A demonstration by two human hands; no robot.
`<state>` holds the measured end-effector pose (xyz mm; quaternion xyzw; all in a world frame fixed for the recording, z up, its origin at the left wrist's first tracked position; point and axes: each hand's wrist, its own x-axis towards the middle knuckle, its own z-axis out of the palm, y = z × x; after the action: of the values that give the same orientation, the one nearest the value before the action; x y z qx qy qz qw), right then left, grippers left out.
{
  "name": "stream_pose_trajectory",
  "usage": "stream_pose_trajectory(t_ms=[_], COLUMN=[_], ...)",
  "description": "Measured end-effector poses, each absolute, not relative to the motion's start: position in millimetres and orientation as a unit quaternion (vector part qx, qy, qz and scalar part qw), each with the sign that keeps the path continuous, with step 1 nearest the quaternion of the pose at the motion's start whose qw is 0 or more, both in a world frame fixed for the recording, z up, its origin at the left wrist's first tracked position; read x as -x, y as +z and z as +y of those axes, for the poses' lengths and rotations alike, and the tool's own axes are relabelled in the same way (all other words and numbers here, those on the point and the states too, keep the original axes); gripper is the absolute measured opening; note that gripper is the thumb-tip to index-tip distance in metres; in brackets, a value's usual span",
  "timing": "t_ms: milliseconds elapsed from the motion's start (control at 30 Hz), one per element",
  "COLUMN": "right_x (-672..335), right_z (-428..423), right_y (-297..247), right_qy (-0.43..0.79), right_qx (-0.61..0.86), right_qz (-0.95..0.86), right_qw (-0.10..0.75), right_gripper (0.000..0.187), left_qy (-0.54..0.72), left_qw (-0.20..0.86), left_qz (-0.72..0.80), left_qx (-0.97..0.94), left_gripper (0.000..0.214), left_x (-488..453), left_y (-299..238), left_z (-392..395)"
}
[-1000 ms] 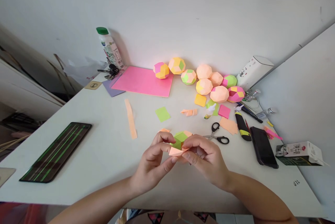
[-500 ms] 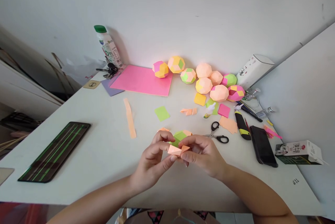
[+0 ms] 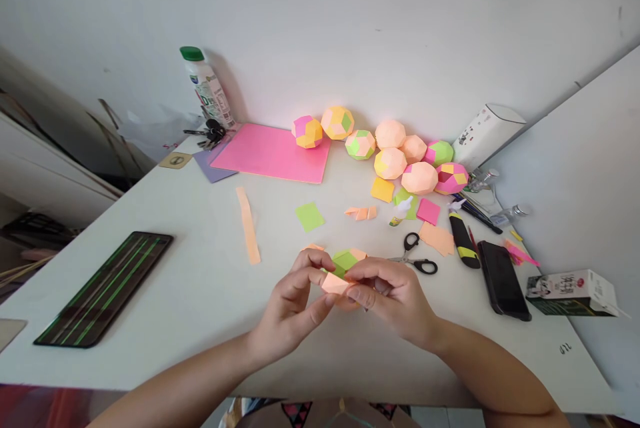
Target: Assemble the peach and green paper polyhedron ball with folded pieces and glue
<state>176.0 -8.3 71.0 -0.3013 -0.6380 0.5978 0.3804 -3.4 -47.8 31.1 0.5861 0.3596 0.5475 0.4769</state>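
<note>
Both hands meet over the front middle of the table around a small folded paper model (image 3: 345, 260), green and peach, partly hidden by the fingers. My left hand (image 3: 295, 295) pinches its left edge between thumb and fingers. On the other side, my right hand (image 3: 395, 295) is closed on a peach flap with thumb and forefinger. Just behind the fingers lies a bit of peach paper (image 3: 313, 247). Black-handled scissors (image 3: 417, 256) rest close to my right hand. Farther back are a folded peach strip (image 3: 361, 213) and a green paper square (image 3: 310, 216).
Several faceted paper balls (image 3: 419, 178) sit along the wall, one on a pink sheet (image 3: 273, 155). To the right are a small glue bottle (image 3: 401, 211), a box cutter (image 3: 464, 241), a phone (image 3: 503, 280) and a carton (image 3: 573, 293). A dark striped tray (image 3: 105, 291) lies left.
My right fingers have closed further over the peach flap, so less of its tip shows. The model has turned slightly between my hands. Everything on the table stays put.
</note>
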Motion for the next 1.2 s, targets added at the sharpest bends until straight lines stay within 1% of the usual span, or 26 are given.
stream_pose_trajectory(t_ms=[100,200,233,267,367,400,433,500,600,867,1033,1200], right_x=[-177.4,-185.1,-188.9,-193.1,-205.5,-208.9,-211.8,-216.0,-219.5,-220.2,-217.2,-213.8], right_z=[-6.3,1.5,5.4,9.9,24.1,28.4,32.4,38.8,44.9,46.9,45.5,45.2], right_y=[72.9,74.2,74.2,74.0,71.9,71.0,70.2,68.6,66.2,62.1,61.2,57.8], right_qy=[0.57,0.542,0.537,0.537,0.574,0.589,0.6,0.613,0.618,0.622,0.62,0.632], right_qx=[0.316,0.348,0.36,0.372,0.402,0.41,0.415,0.413,0.394,0.394,0.408,0.411], right_qz=[-0.661,-0.682,-0.686,-0.686,-0.666,-0.657,-0.649,-0.647,-0.66,-0.67,-0.664,-0.649], right_qw=[0.371,0.347,0.335,0.321,0.255,0.232,0.214,0.187,0.165,0.095,0.089,0.1], right_gripper=[0.01,0.013,0.014,0.014,0.017,0.018,0.019,0.019,0.018,0.018,0.015,0.009], left_qy=[0.538,0.524,0.511,0.493,0.415,0.389,0.367,0.339,0.328,0.339,0.325,0.333], left_qw=[0.459,0.426,0.414,0.404,0.379,0.371,0.363,0.356,0.363,0.385,0.399,0.402], left_qz=[0.373,0.385,0.389,0.394,0.406,0.405,0.402,0.397,0.397,0.395,0.41,0.419], left_qx=[-0.601,-0.63,-0.644,-0.662,-0.721,-0.74,-0.756,-0.775,-0.777,-0.762,-0.753,-0.743], left_gripper=[0.019,0.018,0.02,0.03,0.078,0.09,0.099,0.109,0.11,0.099,0.096,0.094], left_x=[3.5,3.9,4.4,5.0,7.2,7.8,8.3,8.6,7.8,6.0,5.1,5.2], left_y=[30.4,26.1,23.8,21.1,11.1,7.5,3.9,-2.6,-10.1,-17.4,-15.9,-14.4], left_z=[-47.5,-45.5,-44.0,-42.1,-34.6,-32.0,-29.6,-25.8,-22.9,-22.3,-23.7,-23.2])
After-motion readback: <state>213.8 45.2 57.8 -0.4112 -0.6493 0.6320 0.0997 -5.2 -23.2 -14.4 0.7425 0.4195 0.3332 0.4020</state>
